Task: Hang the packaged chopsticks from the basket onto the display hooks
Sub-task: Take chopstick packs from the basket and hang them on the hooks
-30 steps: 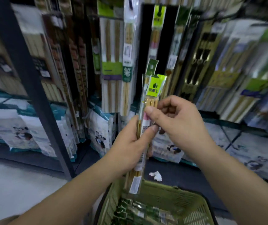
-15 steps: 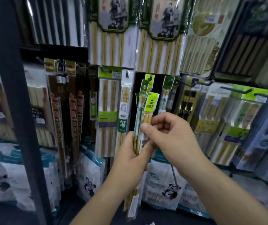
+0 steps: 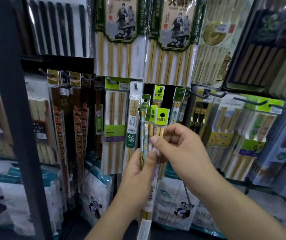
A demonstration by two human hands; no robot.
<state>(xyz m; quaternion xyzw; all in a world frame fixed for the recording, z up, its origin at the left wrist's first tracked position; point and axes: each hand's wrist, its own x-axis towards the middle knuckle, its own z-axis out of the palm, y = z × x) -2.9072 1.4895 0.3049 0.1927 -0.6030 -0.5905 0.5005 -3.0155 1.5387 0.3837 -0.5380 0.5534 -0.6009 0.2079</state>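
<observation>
Head view shows your left hand (image 3: 137,172) wrapped around a bundle of packaged chopsticks (image 3: 145,129), held upright in front of the rack with the lower ends running down past your wrist. Your right hand (image 3: 182,149) has closed on the front pack (image 3: 163,116), the one with the bright green header card and a round hanging hole; your thumb presses across its face just below the card, and your curled fingers sit behind it. That pack is touching the rest of the bundle, its header level with the others. Just above and behind your hands, a matching green-headed pack (image 3: 159,94) hangs on the rack. To the right, dark display hooks (image 3: 206,96) stick out toward you from the rack, with other chopstick packs hanging beneath them. Large bamboo sets (image 3: 119,49) hang in the row above, white bags printed with pandas (image 3: 95,201) stand along the bottom shelf, and a dark upright post (image 3: 17,118) crosses the left side of your view.
</observation>
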